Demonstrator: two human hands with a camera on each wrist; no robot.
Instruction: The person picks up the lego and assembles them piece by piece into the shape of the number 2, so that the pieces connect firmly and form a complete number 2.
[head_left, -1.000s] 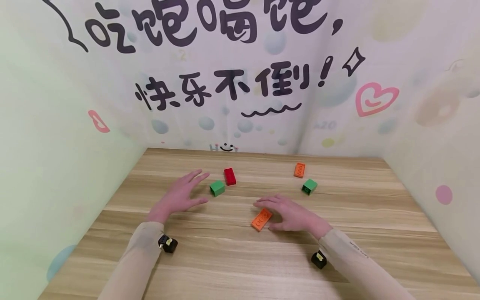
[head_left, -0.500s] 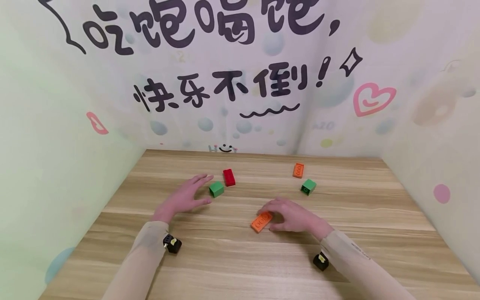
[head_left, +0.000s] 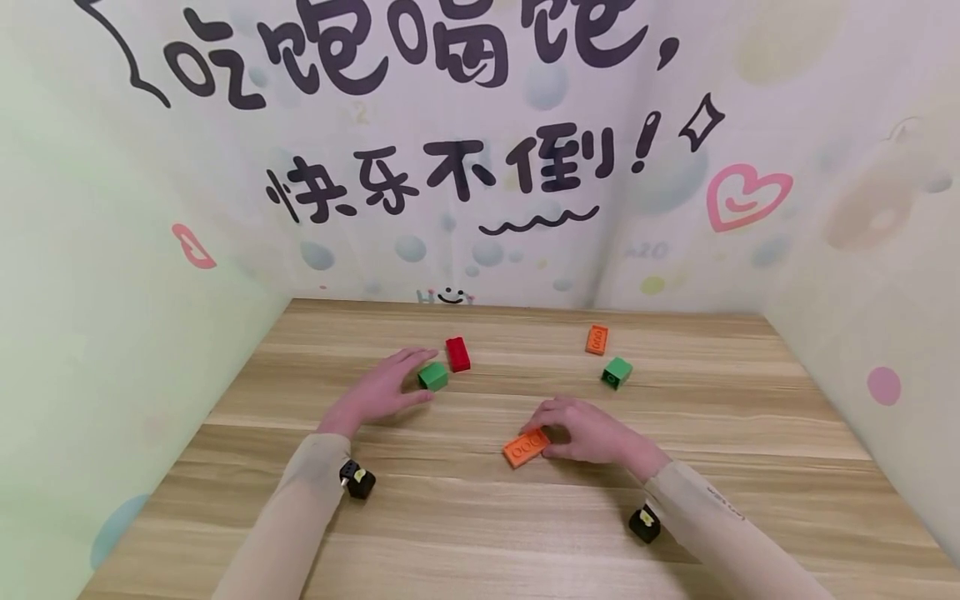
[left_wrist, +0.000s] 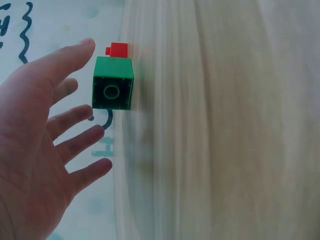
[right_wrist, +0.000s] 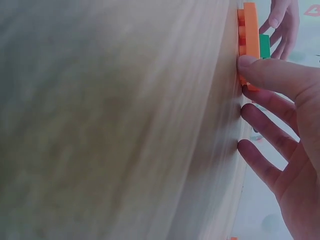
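Note:
Lying studs-down on the wooden table is an orange toy brick. My right hand pinches its right end between thumb and index finger; in the right wrist view the thumb overlaps the brick, other fingertips at the tabletop. My left hand reaches around a green brick, thumb on the near side and fingers on the far side. In the left wrist view its fingers are spread beside the green brick, whose hollow underside faces the camera. A red brick lies just behind the green one.
Farther right on the table lie a second orange brick, underside up, and another green brick. A printed white curtain stands behind the table's back edge, with pale walls at both sides.
My left hand has moved right, bringing its thumb and fingers around the green brick. The right fingers have closed on the orange brick, which has turned slightly.

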